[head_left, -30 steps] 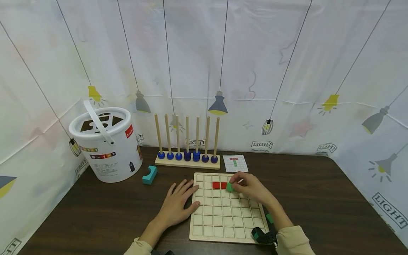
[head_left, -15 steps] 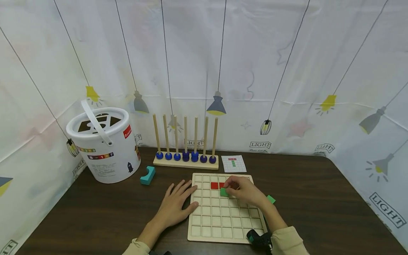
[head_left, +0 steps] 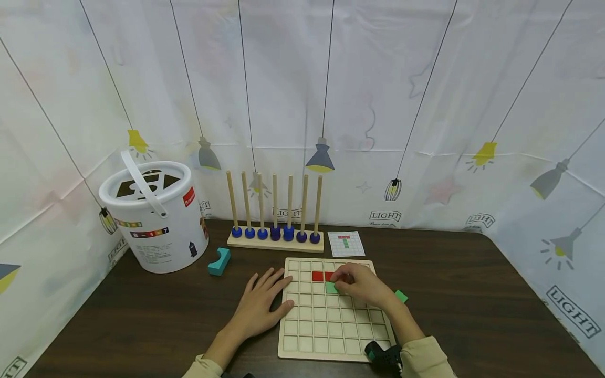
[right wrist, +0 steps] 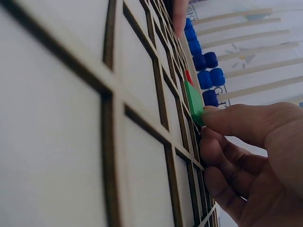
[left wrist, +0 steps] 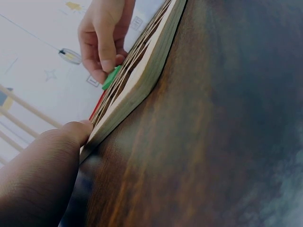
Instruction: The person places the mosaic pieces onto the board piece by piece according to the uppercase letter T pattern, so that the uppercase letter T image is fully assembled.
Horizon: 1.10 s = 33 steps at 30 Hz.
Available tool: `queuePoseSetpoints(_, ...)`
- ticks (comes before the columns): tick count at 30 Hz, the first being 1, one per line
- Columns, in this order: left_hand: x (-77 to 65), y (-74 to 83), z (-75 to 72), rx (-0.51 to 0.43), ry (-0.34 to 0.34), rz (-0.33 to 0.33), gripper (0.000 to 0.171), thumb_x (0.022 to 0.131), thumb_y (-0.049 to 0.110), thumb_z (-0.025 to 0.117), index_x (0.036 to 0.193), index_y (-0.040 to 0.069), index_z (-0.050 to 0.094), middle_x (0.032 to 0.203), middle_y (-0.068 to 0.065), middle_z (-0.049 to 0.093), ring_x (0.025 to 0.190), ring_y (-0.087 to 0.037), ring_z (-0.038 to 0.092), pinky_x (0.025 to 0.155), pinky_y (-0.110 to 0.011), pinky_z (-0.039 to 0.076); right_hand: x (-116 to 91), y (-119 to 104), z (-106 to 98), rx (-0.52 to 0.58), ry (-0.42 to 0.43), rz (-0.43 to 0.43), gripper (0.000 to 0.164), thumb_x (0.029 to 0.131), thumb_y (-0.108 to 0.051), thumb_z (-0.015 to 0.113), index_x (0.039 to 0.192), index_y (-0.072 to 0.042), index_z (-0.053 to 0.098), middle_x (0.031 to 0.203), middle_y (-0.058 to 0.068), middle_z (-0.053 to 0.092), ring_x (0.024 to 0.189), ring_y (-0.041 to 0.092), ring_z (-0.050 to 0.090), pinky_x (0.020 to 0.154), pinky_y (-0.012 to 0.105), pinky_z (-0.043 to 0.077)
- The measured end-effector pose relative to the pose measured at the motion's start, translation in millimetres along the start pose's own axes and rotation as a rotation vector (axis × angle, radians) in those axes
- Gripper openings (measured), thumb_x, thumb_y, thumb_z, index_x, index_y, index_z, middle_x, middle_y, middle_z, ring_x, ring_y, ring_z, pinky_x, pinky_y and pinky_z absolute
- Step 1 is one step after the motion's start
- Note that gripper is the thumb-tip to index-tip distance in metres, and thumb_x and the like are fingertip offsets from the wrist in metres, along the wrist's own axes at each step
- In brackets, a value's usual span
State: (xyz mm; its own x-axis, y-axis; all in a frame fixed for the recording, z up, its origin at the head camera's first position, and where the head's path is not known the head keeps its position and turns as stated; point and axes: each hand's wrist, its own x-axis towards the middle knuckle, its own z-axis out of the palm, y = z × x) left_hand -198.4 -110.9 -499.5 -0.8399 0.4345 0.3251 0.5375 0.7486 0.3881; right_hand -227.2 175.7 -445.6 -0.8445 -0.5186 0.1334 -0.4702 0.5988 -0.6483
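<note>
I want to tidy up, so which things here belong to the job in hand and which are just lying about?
Likely in use:
wooden grid board
red tiles
green tile in the right hand
loose green tile beside the board
printed T-pattern card

Likely lying about:
white bucket
teal arch block
peg stand with blue beads

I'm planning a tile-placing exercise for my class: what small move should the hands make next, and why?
Probably the right hand should lower the green tile it holds fully into the grid board and release it: the tile looks slightly raised in the left wrist view, and the pattern card shows green directly below red, as here.
</note>
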Motion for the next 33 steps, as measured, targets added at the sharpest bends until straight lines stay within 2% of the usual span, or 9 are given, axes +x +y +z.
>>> queuePoseSetpoints(13,0.8,0.9,-1.7,0.003,0.010,0.007,0.054,0.093,0.051,0.049,0.140,0.025,0.048,0.149,-0.004,0.040,0.140,-0.032,0.032,0.111,-0.063,0.018,0.5,-0.4,1.3,0.024,0.010,-0.006,0.009,0.089,-0.007,0.062,0.097,-0.006,0.067,0.085,0.004,0.064,0.070,0.007,0.054,0.062,0.021,0.046)
queuePoseSetpoints(22,1.3,-0.9,0.2,0.015,0.013,0.010,0.054,0.093,0.052,0.048,0.140,0.025,0.047,0.150,-0.004,0.040,0.141,-0.032,0.032,0.111,-0.063,0.018,1.0,-1.5,0.8,-0.008,0.014,0.018,0.011,0.094,-0.016,0.058,0.097,-0.009,0.067,0.090,0.000,0.064,0.074,0.005,0.052,0.065,0.021,0.046)
queuePoseSetpoints(30,0.5,-1.2,-0.2,0.011,0.005,0.002,0.055,0.093,0.053,0.047,0.141,0.025,0.046,0.150,-0.004,0.039,0.141,-0.031,0.031,0.112,-0.062,0.017,0.9,-1.5,-0.3,-0.001,0.000,0.049,0.014,0.095,-0.020,0.057,0.099,-0.011,0.067,0.091,0.000,0.064,0.074,0.006,0.051,0.065,0.022,0.045)
queuePoseSetpoints(33,-3.4,-1.6,1.0,0.004,-0.010,-0.011,0.055,0.093,0.054,0.047,0.142,0.026,0.045,0.151,-0.003,0.039,0.142,-0.031,0.030,0.112,-0.062,0.016,-1.2,-0.3,-0.8,0.032,-0.032,0.057,0.016,0.097,-0.021,0.055,0.103,-0.011,0.066,0.095,0.002,0.064,0.076,0.008,0.055,0.066,0.023,0.047)
